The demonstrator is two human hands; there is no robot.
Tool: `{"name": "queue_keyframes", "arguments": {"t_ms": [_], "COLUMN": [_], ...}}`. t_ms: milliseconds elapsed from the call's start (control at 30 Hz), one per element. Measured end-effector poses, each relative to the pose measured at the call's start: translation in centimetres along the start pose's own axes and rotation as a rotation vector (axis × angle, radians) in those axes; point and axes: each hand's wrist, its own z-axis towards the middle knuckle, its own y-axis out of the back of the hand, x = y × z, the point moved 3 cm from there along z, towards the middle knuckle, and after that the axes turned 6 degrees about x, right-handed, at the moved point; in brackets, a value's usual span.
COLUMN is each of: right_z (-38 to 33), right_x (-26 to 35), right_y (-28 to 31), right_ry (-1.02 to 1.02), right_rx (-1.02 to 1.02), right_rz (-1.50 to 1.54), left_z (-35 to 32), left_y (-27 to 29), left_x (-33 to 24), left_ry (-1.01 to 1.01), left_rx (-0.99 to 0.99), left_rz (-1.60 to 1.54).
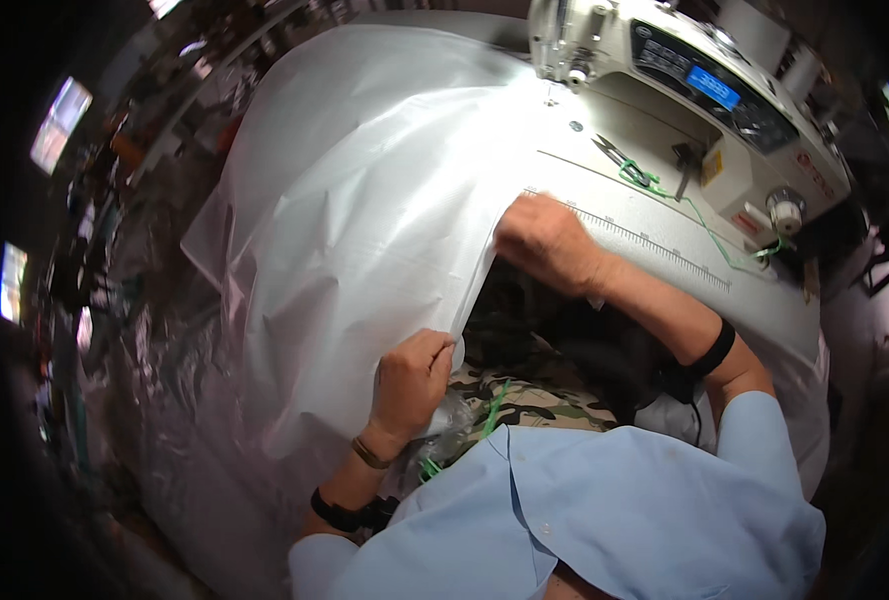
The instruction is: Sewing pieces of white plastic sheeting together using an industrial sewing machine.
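Observation:
A large sheet of thin white fabric [365,190] spreads over the sewing machine table and hangs down to my left. My left hand [412,378] is closed on the fabric's edge near my lap. Farther up along the same edge, my right hand [548,243] is curled, its fingers pinched at the fabric; the fingertips are partly hidden. From there the edge runs up toward the brightly lit needle area [553,95] of the white sewing machine [655,60].
Black-handled thread snips [620,160] lie on the table beside green thread [710,232]. A ruler scale [645,238] runs along the table's near edge. A small dark disc [577,126] sits near the needle. Clear plastic [452,420] and green strands [497,408] rest on my lap.

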Motion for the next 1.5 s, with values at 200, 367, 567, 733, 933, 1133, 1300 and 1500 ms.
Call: {"name": "queue_keyframes", "arguments": {"t_ms": [200,367,567,733,933,1133,1300,1500], "right_z": [0.7,1.0,1.1,1.6,2.7,3.7,4.7,5.0], "right_x": [-3.4,-3.5,-3.5,-3.4,-4.2,-6.3,-8.2,-10.6], "right_y": [0.9,1.0,1.2,1.1,1.1,1.3,2.0,2.5], "right_ry": [0.029,0.052,0.109,0.102,0.178,0.247,0.162,0.045], "right_rx": [0.094,0.161,0.218,0.250,0.317,0.268,0.209,0.177], "right_rz": [0.116,0.204,0.160,0.057,-0.087,-0.160,-0.126,-0.076], "left_z": [-1.5,-1.6,0.3,1.0,1.3,1.7,0.8,0.9], "left_y": [-0.9,0.3,1.0,-0.1,0.5,1.8,1.6,1.9], "left_x": [1.4,-0.7,-2.5,-1.3,-1.1,-1.5,-0.7,-0.1], "left_ry": [0.461,0.322,0.156,0.122,0.143,0.061,0.107,0.125], "left_rx": [-0.003,-0.100,-0.182,-0.282,-0.219,-0.248,-0.257,-0.140], "left_rz": [-0.534,-0.625,-0.130,-0.123,-0.092,-0.017,-0.036,-0.087]}}
